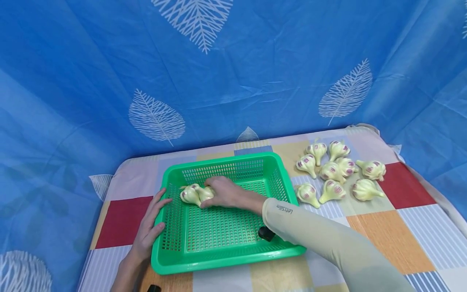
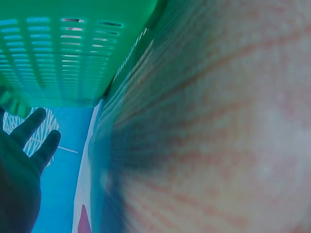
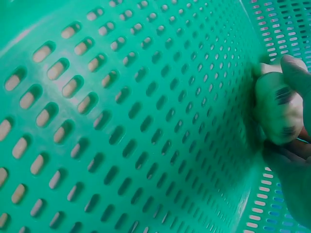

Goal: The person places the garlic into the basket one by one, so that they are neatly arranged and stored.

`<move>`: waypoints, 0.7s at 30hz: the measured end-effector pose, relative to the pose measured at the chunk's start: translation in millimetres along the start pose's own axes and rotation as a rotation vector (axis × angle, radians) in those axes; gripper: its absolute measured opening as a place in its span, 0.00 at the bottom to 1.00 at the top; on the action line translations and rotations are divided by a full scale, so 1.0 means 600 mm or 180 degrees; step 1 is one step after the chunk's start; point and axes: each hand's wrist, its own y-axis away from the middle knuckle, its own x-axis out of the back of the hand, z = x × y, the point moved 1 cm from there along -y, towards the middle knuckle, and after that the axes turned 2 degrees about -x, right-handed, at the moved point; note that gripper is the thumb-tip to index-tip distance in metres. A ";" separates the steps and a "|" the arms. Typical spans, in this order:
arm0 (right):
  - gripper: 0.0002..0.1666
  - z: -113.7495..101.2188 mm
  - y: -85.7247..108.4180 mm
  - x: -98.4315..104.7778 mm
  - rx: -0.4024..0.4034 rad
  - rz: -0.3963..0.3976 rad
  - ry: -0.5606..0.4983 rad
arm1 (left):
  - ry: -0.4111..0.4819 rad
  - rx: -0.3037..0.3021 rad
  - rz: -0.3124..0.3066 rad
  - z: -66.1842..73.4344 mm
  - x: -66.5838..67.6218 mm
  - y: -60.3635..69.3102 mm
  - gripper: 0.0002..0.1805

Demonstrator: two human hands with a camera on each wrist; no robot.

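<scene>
A green plastic basket (image 1: 233, 265) with slotted walls stands on the table. Inside it, near its left wall, lies a garlic bulb (image 1: 190, 194); my right hand (image 1: 228, 194) grips another bulb (image 1: 206, 194) right beside it. In the right wrist view the fingers of my right hand (image 3: 294, 160) are around a pale bulb (image 3: 277, 104) close to the basket wall (image 3: 146, 116). My left hand (image 1: 148, 229) rests at the basket's left rim with fingers spread. The left wrist view shows the left hand (image 2: 22, 170) beside the basket wall (image 2: 58, 58), fingers extended.
Several garlic bulbs (image 1: 332, 190) lie loose on the checkered tablecloth (image 1: 383, 239) right of the basket. A blue curtain (image 1: 233, 81) with white leaf prints hangs behind the table. A black object (image 1: 266, 233) shows by the right wrist, another (image 1: 154, 288) at the bottom edge.
</scene>
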 end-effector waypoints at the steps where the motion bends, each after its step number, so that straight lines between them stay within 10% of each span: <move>1: 0.42 0.000 0.001 0.000 -0.0012 0.0003 0.0013 | -0.0005 0.0003 -0.0001 0.000 0.000 0.000 0.33; 21: 0.48 0.002 0.027 0.058 0.0040 -0.0199 0.0210 | -0.0039 0.0013 0.0024 0.002 -0.005 0.003 0.32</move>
